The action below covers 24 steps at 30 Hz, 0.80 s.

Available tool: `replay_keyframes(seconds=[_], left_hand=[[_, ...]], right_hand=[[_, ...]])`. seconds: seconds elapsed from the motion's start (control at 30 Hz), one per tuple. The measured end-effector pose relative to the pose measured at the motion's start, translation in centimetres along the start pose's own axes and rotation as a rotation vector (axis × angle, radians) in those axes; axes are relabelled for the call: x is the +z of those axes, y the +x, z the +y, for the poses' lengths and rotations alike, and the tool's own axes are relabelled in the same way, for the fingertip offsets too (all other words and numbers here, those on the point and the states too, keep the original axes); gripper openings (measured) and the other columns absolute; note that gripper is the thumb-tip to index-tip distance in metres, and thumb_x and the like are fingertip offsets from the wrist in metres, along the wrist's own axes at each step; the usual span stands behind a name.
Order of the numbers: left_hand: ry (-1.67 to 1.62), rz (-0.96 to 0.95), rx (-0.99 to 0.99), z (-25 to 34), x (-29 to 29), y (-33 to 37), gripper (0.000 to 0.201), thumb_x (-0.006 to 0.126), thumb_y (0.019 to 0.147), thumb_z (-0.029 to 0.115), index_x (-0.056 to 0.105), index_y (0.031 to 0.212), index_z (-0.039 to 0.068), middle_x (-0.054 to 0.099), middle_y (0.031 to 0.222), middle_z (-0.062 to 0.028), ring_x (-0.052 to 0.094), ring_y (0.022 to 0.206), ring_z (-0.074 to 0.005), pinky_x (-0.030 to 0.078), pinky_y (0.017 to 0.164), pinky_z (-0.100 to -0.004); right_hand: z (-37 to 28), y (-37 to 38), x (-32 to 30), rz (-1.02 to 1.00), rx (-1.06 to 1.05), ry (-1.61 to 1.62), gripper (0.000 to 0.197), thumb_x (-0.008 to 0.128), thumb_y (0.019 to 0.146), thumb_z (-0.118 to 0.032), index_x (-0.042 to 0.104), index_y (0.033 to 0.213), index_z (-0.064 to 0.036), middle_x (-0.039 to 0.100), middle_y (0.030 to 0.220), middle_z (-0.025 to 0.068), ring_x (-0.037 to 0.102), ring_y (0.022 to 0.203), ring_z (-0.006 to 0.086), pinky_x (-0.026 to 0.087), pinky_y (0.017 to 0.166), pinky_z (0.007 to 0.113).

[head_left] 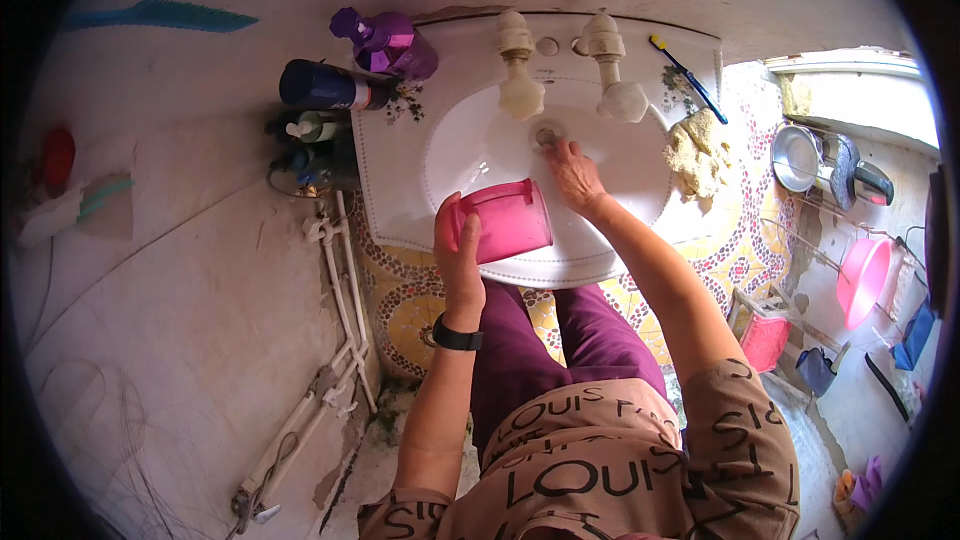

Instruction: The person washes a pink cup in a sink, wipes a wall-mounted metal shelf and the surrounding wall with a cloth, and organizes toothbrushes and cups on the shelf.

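A pink plastic mug (512, 222) is tilted over the near left part of the white washbasin (398, 202). My left hand (461, 252) grips it from the left side, thumb towards me and the other fingers mostly hidden behind it. Down in the bowl, my right hand (576, 176) reaches to the metal drain (546, 136), fingertips at its near right edge. Its fingers are stretched forward and slightly apart, and I see nothing held in them. Two white taps, the left tap (520, 80) and the right tap (612, 80), stand over the far side of the bowl.
A purple pump bottle (395, 45) and a dark blue bottle (325, 87) occupy the far left corner. A blue-and-yellow toothbrush (690, 78) and a beige cloth (697, 154) lie on the right rim. White pipes (345, 290) run down at left; a pink basin (863, 283) hangs at right.
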<state>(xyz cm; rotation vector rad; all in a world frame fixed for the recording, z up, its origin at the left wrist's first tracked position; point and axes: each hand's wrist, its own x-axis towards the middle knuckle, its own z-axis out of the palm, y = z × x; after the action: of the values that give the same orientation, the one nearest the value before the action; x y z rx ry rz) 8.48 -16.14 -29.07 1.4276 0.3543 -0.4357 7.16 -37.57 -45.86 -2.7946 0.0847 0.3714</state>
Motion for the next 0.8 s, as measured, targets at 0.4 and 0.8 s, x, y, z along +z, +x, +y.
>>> replay_keyframes(seconds=[0.4, 0.8], left_hand=[[-0.561, -0.117, -0.411, -0.1, 0.8, 1.7, 0.055, 0.051, 0.091, 0.047, 0.043, 0.129, 0.009, 0.048, 0.130, -0.0105, 0.046, 0.121, -0.0284, 0.039, 0.099, -0.0491], [-0.490, -0.128, -0.429, -1.0, 0.0, 1.5, 0.058, 0.051, 0.090, 0.049, 0.042, 0.131, 0.009, 0.047, 0.132, -0.0106, 0.045, 0.123, -0.0275, 0.038, 0.101, -0.0482]], right_hand=[[0.1, -1.7, -6.6, 0.211, 0.178, 0.595, 0.031, 0.050, 0.074, 0.001, 0.064, 0.102, -0.0052, 0.058, 0.105, 0.0189, 0.056, 0.098, 0.0384, 0.046, 0.087, 0.043], [13.7, 0.1, -18.8, 0.336, 0.586, -0.145, 0.024, 0.051, 0.081, -0.005, 0.053, 0.105, -0.0038, 0.055, 0.107, 0.0171, 0.061, 0.091, 0.0352, 0.052, 0.071, 0.044]])
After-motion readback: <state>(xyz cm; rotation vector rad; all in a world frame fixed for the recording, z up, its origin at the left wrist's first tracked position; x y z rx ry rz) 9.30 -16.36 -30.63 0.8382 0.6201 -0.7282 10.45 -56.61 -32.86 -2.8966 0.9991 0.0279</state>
